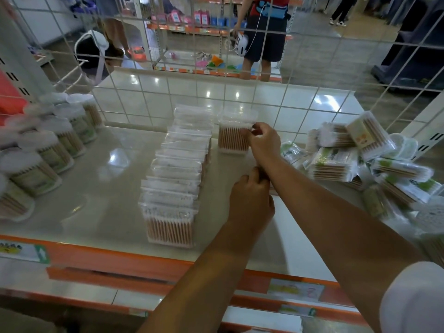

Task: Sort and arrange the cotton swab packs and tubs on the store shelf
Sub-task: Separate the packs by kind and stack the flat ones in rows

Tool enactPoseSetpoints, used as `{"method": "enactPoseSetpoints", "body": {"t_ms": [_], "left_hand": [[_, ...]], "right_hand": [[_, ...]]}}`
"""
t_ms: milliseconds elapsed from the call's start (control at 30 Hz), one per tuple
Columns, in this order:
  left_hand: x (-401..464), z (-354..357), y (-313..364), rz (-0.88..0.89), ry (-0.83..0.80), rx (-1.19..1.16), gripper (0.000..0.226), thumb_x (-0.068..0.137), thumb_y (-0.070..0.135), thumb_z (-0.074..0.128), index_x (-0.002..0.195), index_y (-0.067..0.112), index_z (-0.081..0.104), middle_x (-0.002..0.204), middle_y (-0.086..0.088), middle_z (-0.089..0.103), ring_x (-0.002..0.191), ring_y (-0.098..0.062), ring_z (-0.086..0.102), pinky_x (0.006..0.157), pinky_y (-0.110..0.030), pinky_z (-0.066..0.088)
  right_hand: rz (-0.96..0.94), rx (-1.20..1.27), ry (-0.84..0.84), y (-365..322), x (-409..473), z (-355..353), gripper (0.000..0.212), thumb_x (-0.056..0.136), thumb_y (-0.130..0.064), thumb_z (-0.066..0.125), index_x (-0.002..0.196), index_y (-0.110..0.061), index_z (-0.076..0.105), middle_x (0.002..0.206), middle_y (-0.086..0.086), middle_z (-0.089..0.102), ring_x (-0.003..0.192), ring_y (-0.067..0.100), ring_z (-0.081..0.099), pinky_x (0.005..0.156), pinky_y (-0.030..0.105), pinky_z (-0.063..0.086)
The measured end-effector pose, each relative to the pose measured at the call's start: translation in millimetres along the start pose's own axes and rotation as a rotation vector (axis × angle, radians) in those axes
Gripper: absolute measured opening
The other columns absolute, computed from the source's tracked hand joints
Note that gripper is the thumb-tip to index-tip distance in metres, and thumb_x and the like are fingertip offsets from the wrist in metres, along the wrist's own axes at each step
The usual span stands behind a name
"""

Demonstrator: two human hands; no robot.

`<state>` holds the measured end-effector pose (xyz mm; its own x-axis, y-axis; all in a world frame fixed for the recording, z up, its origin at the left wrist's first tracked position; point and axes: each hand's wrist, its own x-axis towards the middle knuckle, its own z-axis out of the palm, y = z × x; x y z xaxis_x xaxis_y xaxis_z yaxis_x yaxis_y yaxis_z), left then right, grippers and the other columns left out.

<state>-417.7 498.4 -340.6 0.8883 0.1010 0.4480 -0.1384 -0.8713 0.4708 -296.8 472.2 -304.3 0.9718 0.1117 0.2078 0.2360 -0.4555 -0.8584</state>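
The fingers (255, 131) of the right hand (264, 143) pinched the upright pack (234, 138) at the shelf's (108, 179) back; the left hand (249, 200) curled nearer, its hold hidden.

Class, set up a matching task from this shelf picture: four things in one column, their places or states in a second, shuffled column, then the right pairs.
Things
1. round tubs of cotton swabs
2. row of clear swab packs
3. single upright swab pack
4. heap of green-labelled swab packs

Places or states
A. piled loosely at the shelf's right end
B. lined up front to back at mid shelf
C. touched by the right hand, near the wire grid
D. standing in rows at the shelf's left end

Pairs: 1-D, 2-B, 3-C, 4-A
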Motion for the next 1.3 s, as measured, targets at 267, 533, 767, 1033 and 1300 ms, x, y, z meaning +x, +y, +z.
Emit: {"method": "enactPoseSetpoints", "body": {"t_ms": [267, 533, 767, 1033, 1300], "left_hand": [[-0.7, 0.6, -0.7, 0.008, 0.003, 0.017, 0.041, 0.060, 0.005, 0.040, 0.089, 0.002, 0.070, 0.092, -0.013, 0.066, 0.059, -0.028, 0.056, 0.052, -0.023, 0.041], [-1.7, 0.0, -0.7, -0.002, -0.037, 0.032, 0.044, 0.055, 0.000, 0.058, 0.098, 0.000, 0.067, 0.097, -0.015, 0.065, 0.063, -0.029, 0.058, 0.054, -0.025, 0.044], [-1.6, -1.0, -0.1, -0.011, -0.065, 0.030, 0.051, 0.057, -0.001, 0.061, 0.107, 0.001, 0.065, 0.101, -0.014, 0.064, 0.065, -0.028, 0.058, 0.055, -0.027, 0.045], [-1.6, 0.0, 0.3, -0.020, -0.055, 0.016, 0.046, 0.063, 0.000, 0.048, 0.106, 0.003, 0.066, 0.096, -0.011, 0.064, 0.063, -0.026, 0.055, 0.053, -0.026, 0.044], [-1.6, -1.8, 1.6, -0.015, -0.033, 0.004, 0.046, 0.058, 0.002, 0.047, 0.100, 0.001, 0.067, 0.095, -0.013, 0.065, 0.061, -0.028, 0.056, 0.051, -0.025, 0.044]], "right_hand": [[-0.021, -0.031, -0.004, -2.8, 1.5, 5.5, 0.029, 0.090, -0.025, 0.059, 0.112, -0.006, 0.061, 0.100, 0.006, 0.066, 0.085, 0.010, 0.055, 0.078, 0.023, 0.044], [0.118, 0.079, -0.152, -2.8, 8.4, 7.6, 0.040, 0.083, -0.024, 0.065, 0.120, -0.009, 0.057, 0.106, 0.003, 0.066, 0.094, 0.015, 0.062, 0.080, 0.026, 0.051], [0.170, 0.199, -0.238, -2.9, 7.3, 2.3, 0.042, 0.084, -0.019, 0.065, 0.123, -0.010, 0.054, 0.108, 0.003, 0.063, 0.078, 0.004, 0.057, 0.051, 0.007, 0.041], [0.182, 0.275, -0.137, 0.6, 2.6, 0.2, 0.039, 0.081, -0.011, 0.068, 0.118, -0.009, 0.053, 0.108, 0.007, 0.062, 0.096, 0.018, 0.060, 0.079, 0.025, 0.051], [0.145, 0.180, -0.100, -0.7, 0.8, 0.4, 0.045, 0.084, -0.017, 0.066, 0.125, -0.008, 0.048, 0.110, 0.007, 0.060, 0.096, 0.017, 0.058, 0.077, 0.024, 0.047]]}}
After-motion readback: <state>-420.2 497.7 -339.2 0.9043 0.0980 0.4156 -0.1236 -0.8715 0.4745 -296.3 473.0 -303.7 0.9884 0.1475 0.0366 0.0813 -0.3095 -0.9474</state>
